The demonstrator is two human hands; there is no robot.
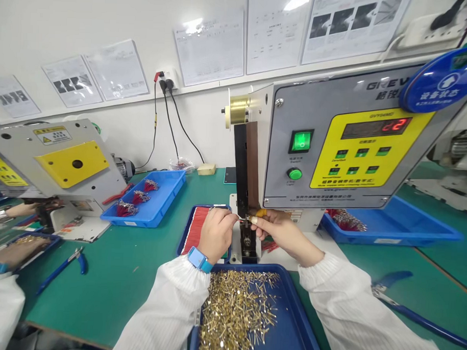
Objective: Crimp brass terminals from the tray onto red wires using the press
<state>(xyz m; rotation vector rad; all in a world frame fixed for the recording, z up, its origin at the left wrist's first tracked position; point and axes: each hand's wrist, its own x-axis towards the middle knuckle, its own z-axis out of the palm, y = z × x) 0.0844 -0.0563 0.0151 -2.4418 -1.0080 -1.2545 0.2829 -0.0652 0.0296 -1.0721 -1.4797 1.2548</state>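
Observation:
My left hand (216, 231) is pinched closed on a thin red wire right at the crimping head (248, 224) of the grey machine (334, 148). From the other side, my right hand (281, 233) is pinched on a small part I cannot make out, close to the same spot. Both wrists rest above a dark blue tray (289, 320) heaped with several gold terminals (236, 313). Behind my left hand a blue tray of red wires (195, 230) lies on the green table. A blue watch (199, 259) sits on my left wrist.
A blue bin (155, 208) with red wire bundles stands at the left, another blue bin (400, 227) at the right. Blue-handled pliers (71, 261) lie on the mat at left; more blue-handled tools (405, 298) at right. Another person's hands (12, 239) work at a second machine (46, 158) far left.

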